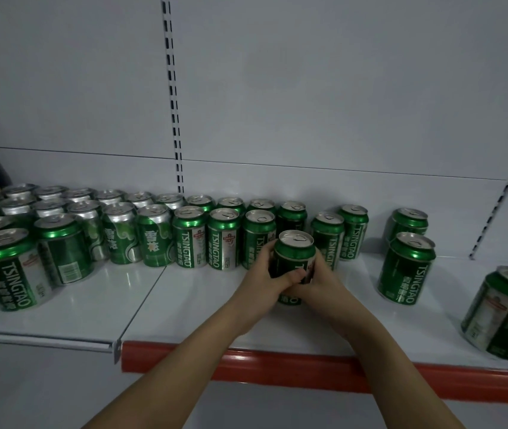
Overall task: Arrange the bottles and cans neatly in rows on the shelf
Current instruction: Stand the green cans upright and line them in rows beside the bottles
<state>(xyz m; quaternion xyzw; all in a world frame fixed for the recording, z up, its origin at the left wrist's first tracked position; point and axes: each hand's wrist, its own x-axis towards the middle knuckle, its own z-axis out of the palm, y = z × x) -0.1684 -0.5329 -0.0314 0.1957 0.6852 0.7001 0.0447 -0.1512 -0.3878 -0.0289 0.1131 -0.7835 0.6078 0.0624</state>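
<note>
Both hands' fingers (pixel 265 253) grip one upright green can (pixel 295 255) on the shelf (pixel 184 292).

— Where's the held green can (pixel 295 253)?
— Centre of frame, upright, both hands curled round its lower half.
— And the others?
— Two upright rows of cans (pixel 166 230) run from the left edge to centre on the white shelf (pixel 184 301); three loose cans (pixel 407 267) stand at right.

Bare shelf (pixel 184 305) front; can rows (pixel 153 230) block rear.
</note>
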